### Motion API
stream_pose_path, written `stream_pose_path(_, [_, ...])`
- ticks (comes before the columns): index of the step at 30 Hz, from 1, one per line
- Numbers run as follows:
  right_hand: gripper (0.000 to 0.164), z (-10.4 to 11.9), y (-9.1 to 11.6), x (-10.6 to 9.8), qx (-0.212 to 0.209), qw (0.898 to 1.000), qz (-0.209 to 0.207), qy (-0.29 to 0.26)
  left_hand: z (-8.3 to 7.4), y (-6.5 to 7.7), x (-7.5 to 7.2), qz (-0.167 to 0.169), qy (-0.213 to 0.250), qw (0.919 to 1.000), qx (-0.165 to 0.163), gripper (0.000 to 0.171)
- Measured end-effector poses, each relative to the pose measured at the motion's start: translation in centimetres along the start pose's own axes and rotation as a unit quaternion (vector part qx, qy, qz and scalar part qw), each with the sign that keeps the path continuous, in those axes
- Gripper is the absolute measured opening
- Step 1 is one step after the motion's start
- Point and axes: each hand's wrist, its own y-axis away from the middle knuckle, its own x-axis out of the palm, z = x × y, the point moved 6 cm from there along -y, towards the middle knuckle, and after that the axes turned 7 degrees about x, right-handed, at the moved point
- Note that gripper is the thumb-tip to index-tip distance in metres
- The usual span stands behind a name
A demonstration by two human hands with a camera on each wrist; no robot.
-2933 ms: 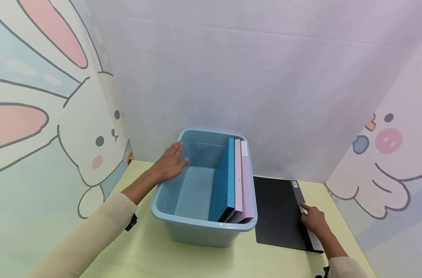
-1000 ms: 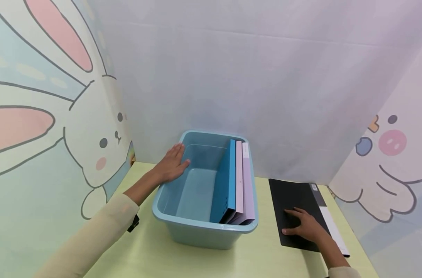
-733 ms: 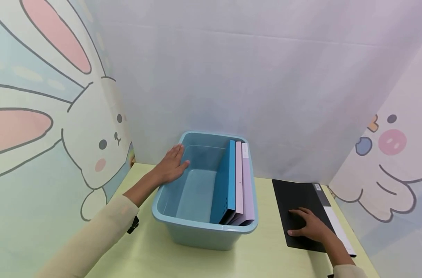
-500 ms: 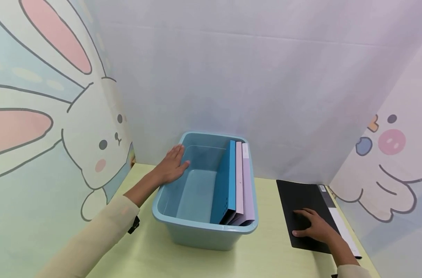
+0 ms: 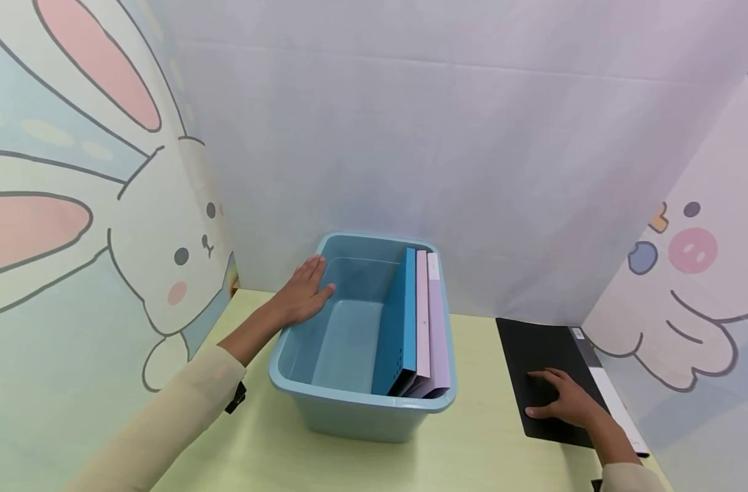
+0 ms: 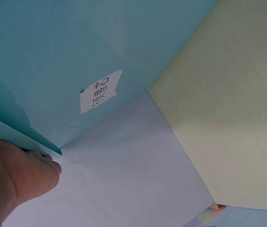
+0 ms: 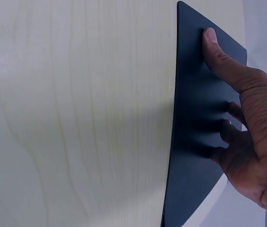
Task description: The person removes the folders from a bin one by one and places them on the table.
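A light blue plastic tub (image 5: 337, 403) stands mid-table with a blue folder (image 5: 395, 328), a pink folder (image 5: 422, 307) and a lilac folder (image 5: 437, 328) upright along its right side. My left hand (image 5: 300, 294) rests on the tub's left rim, fingers extended. In the left wrist view a paper label (image 6: 100, 91) with handwriting sticks to the tub's outer wall. A black folder (image 5: 537, 342) with a white strip on its spine lies flat at the right. On its cover rest the fingertips of my right hand (image 5: 565, 403), spread apart; the right wrist view shows the thumb (image 7: 223, 61) on the cover too.
The pale yellow table (image 5: 472, 437) runs back to a white cloth wall (image 5: 374, 150). Printed side walls with a rabbit (image 5: 158, 239) and another cartoon figure (image 5: 688, 307) enclose it. The black folder's spine lies close to the table's right edge.
My right hand has moved from the black folder's spine onto its cover. Hand and folder have then slid right, away from the tub. My left hand has stayed on the rim.
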Motion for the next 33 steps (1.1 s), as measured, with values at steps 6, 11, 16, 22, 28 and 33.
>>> stream_pose_path(6, [0.098,-0.4,0.0,0.1,0.004,1.0,0.002,0.0,0.0,-0.1,0.0,0.002,0.004,1.0,-0.004,0.078])
stream_pose_path(11, [0.096,-0.1,0.1,-0.1,-0.004,1.0,-0.005,-0.003,0.3,-0.2,0.1,0.002,0.0,1.0,0.0,0.077])
stream_pose_path(16, [0.096,0.3,0.2,-0.2,0.003,1.0,0.002,0.001,0.4,-0.1,0.0,-0.001,0.005,1.0,0.001,0.077])
stream_pose_path(22, [0.094,1.1,0.3,-0.5,0.004,1.0,0.009,0.017,0.4,-0.1,0.0,-0.002,0.009,1.0,0.001,0.077])
stream_pose_path(28, [0.097,1.7,-0.1,-0.8,0.013,0.999,0.017,0.035,0.2,0.1,-0.1,0.0,0.01,0.9999,-0.003,0.077])
stream_pose_path(33, [0.093,2.3,-0.4,-1.5,0.025,0.998,0.026,0.048,-0.2,0.2,-0.3,-0.002,0.012,0.9999,-0.001,0.076])
